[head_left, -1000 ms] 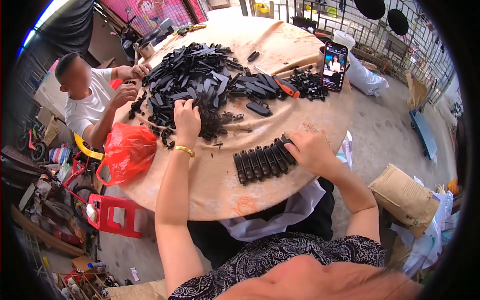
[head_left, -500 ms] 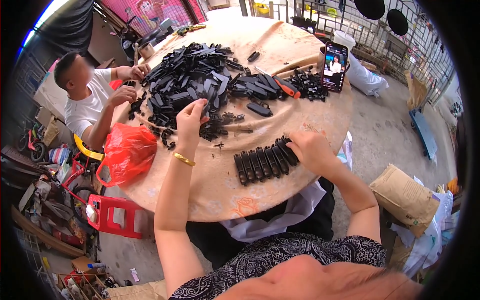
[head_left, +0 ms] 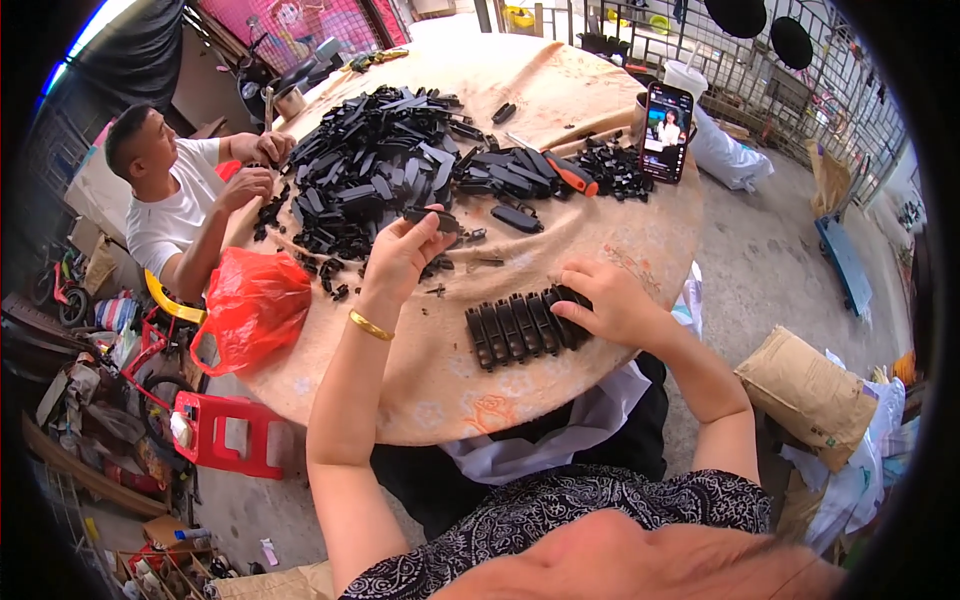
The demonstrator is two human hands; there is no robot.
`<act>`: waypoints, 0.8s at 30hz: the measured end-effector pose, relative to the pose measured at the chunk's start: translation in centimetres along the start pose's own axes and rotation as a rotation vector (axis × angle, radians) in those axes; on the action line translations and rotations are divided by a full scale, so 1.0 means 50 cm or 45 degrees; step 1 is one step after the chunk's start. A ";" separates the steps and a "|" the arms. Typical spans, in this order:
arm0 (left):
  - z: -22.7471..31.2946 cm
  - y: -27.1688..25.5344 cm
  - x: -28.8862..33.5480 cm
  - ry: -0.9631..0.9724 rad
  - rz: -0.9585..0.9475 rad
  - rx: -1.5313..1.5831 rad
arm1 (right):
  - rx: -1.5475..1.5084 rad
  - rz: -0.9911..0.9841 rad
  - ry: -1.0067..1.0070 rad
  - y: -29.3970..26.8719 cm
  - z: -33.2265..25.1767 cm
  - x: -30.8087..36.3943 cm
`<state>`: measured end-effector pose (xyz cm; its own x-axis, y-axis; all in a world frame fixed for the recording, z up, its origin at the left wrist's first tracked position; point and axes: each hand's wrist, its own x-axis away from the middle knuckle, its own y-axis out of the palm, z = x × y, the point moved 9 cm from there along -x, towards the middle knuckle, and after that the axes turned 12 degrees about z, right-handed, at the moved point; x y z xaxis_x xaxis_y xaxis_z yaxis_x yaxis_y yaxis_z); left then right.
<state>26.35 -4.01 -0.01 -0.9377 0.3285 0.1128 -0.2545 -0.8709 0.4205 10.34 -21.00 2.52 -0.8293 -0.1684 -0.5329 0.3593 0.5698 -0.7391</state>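
Note:
My left hand (head_left: 402, 255) pinches an oblong black plastic part (head_left: 436, 219) between thumb and fingers, just above the near edge of a big heap of black plastic parts (head_left: 375, 160). On the cloth in front of me stands a row of long black plastic parts (head_left: 510, 330), side by side and touching. My right hand (head_left: 612, 303) curls over the right end of that row, thumb on the near side and fingers on the far side of the last part. Its fingers partly cover that part.
An orange-handled screwdriver (head_left: 573, 174) lies by a smaller pile of little black parts (head_left: 615, 165). A phone (head_left: 667, 132) stands upright at the right, near a lidded cup (head_left: 684, 78). A red plastic bag (head_left: 258, 305) sits at the left edge. Across the heap, a person (head_left: 172, 190) handles small parts.
My left hand has turned and moved slightly right, bringing the oblong black part into view. My right hand has shifted a little left, over the row's end, and the end parts now stand straighter.

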 end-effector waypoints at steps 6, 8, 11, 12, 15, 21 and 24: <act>0.003 0.022 0.019 0.063 -0.028 -0.143 | 0.147 0.367 0.319 -0.086 0.135 -0.029; -0.003 0.043 0.024 0.059 -0.065 -0.122 | 0.339 0.565 0.360 -0.122 0.219 -0.037; -0.023 0.070 0.038 -0.050 -0.312 -0.012 | 0.595 0.302 0.515 -0.092 0.292 -0.066; -0.026 0.076 0.041 -0.062 -0.353 -0.007 | 0.588 0.305 0.503 -0.084 0.305 -0.073; -0.030 0.081 0.049 -0.113 -0.355 0.012 | 0.707 0.271 0.463 -0.068 0.327 -0.094; -0.042 0.080 0.052 -0.081 -0.297 -0.143 | 0.849 0.038 0.428 -0.055 0.272 -0.102; -0.050 0.087 0.055 -0.095 -0.356 -0.136 | 0.650 0.143 0.264 -0.062 0.217 -0.123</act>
<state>22.08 -7.82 -0.11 -0.8090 0.5831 0.0734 -0.5272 -0.7752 0.3481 18.99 -30.48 3.64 -0.8220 0.0617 -0.5662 0.5695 0.1045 -0.8154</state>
